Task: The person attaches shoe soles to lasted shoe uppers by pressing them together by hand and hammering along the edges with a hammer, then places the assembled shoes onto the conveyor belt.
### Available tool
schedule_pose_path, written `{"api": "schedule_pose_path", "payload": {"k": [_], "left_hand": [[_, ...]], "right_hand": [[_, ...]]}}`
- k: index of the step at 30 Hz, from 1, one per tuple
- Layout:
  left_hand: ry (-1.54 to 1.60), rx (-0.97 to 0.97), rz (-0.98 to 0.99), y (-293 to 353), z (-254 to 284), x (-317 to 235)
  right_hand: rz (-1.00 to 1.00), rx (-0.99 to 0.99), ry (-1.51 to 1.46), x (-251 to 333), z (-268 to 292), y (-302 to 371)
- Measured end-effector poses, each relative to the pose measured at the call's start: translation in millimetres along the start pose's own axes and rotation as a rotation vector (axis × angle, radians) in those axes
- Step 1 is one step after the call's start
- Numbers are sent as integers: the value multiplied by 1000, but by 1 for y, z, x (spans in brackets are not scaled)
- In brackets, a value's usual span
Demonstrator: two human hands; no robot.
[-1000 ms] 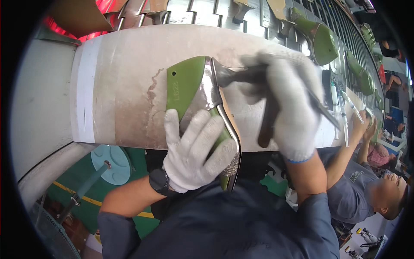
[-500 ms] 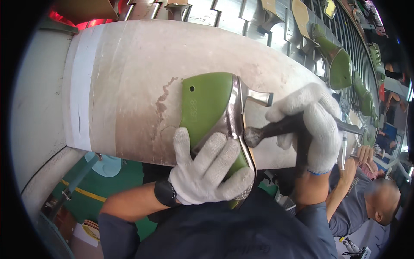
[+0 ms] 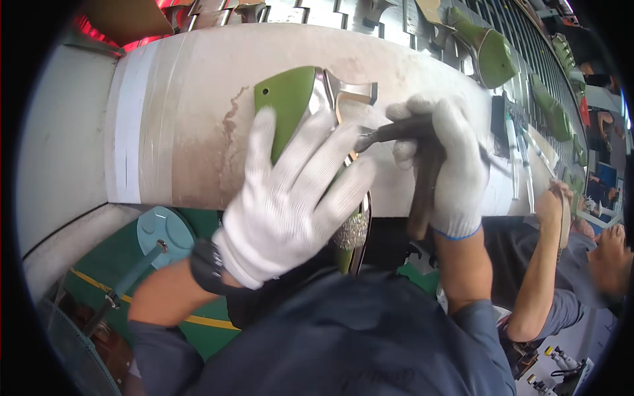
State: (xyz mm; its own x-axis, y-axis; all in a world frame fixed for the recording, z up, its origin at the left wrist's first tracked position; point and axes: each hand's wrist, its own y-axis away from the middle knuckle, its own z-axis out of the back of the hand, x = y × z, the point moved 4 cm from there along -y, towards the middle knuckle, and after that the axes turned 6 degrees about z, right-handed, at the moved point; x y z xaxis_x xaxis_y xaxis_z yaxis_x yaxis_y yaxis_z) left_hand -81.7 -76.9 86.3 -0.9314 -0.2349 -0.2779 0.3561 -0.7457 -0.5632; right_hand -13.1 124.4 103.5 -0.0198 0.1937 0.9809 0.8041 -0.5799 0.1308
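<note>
Since the earlier frame, the left hand point(image 3: 290, 198) has slid up over the green shoe last point(image 3: 290, 105), and the right hand point(image 3: 442, 165) has brought its hammer point(image 3: 422, 178) in closer to the heel end. Both hands wear white knitted gloves. At the centre of the frame the left hand lies flat with its fingers spread apart, pressing down on the last rather than gripping it. Right of centre, the right hand is wrapped tight around the hammer, whose dark wooden handle hangs down below the palm while the metal head points left toward the last. Matte olive green, smooth and rounded, the last has a small hole near its upper left end; a shiny silver upper is stretched along its right side, and a glittery patch shows at the lower end near the table edge. It rests on the pale, stained table point(image 3: 198, 132), a curved band across the upper half of the frame. More green lasts point(image 3: 495, 56) sit on a rack at the upper right. Another person's forearm point(image 3: 548, 264) shows at the right edge.
</note>
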Motion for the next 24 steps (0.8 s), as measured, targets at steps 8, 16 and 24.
{"api": "schedule_pose_path", "payload": {"k": [8,16,24], "left_hand": [[341,188,-236,-49,-13,7],[315,120,-243,-48,-16,2],[301,159,-271,-58,-19,-1]], "right_hand": [[205,-35,306,17,45,86],[585,-45,-227,45,56,120],[197,-97,346,41,23,83]]}}
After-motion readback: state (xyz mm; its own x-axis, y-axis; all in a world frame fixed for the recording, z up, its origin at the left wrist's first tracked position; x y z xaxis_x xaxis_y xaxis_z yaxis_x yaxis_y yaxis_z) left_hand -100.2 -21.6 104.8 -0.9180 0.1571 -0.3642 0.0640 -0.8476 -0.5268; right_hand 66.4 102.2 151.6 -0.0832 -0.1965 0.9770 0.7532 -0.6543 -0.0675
